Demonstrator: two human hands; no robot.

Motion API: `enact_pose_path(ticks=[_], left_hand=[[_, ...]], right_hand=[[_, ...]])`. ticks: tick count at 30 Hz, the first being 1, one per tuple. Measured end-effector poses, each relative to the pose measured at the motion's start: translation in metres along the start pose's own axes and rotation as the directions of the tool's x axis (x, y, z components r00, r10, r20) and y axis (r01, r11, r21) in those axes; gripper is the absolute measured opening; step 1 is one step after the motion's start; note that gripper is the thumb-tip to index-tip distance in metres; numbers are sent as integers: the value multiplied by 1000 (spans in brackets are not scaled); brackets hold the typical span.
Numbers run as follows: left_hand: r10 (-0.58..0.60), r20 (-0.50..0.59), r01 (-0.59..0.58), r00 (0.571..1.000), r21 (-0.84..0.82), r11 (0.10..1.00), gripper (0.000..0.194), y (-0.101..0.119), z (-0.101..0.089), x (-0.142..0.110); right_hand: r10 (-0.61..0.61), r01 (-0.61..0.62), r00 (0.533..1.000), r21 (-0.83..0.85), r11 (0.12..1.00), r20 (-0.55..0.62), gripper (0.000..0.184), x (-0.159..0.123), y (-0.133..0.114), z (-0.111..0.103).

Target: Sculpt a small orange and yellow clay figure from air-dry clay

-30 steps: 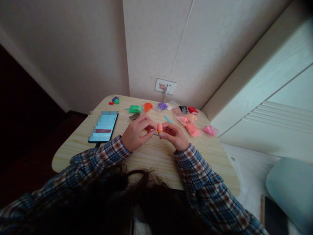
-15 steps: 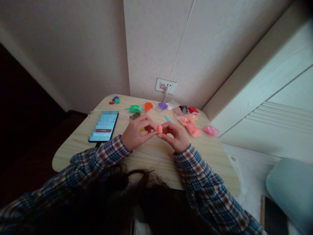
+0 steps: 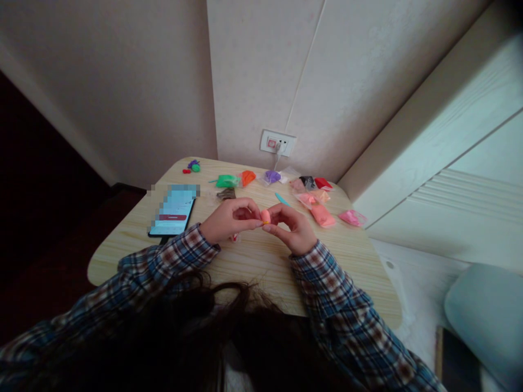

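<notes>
Between my two hands, above the middle of the table, is a small pink piece of modelling clay (image 3: 266, 216) with a bit of yellow at its lower end. My left hand (image 3: 232, 219) pinches it from the left with thumb and forefinger. From the right, my right hand (image 3: 295, 228) grips it between thumb and fingertips. Below my left hand, a small red and white item (image 3: 235, 237) shows partly on the table. A blue plastic clay tool (image 3: 281, 199) lies just beyond my right hand.
A phone (image 3: 174, 212) lies at the left of the wooden table (image 3: 253, 272). Along the back are bags of green clay (image 3: 227, 181), orange clay (image 3: 248, 177) and purple clay (image 3: 272, 176). Pink clay packets (image 3: 322, 215) lie at the right. Small purple, green and red clay pieces (image 3: 195, 167) sit back left.
My left hand has shifted slightly and its fingers are drawn closer together. The pink clay has tilted a little. A red and white item now shows beneath my left hand.
</notes>
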State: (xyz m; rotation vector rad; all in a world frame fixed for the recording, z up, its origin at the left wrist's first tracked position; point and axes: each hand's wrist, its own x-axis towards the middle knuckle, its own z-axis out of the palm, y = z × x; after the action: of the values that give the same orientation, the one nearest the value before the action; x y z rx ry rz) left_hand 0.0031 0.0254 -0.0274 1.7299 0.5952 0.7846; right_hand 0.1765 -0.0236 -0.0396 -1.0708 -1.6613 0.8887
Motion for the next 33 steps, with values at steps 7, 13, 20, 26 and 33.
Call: enact_pose_path(ticks=[7,13,20,26,33], left_hand=[[-103,58,108,993,-85,991,24,5,-1,-1],[-148,79,157,986,-126,980,25,6,-2,-1],[-160,110,178,981,-186,966,23,2,-3,0],[-141,130,170,981,-250,953,23,-2,-3,0],[-122,91,143,988,-282,949,30,2,-1,-1]], right_hand=[[-10,10,1000,60,998,10,28,0,0,1],[-30,29,1000,68,997,10,26,0,0,2],[-47,46,999,16,999,10,27,-1,1,2],[-67,67,998,-5,998,15,33,-2,1,2],[-54,54,998,6,999,42,35,-2,0,0]])
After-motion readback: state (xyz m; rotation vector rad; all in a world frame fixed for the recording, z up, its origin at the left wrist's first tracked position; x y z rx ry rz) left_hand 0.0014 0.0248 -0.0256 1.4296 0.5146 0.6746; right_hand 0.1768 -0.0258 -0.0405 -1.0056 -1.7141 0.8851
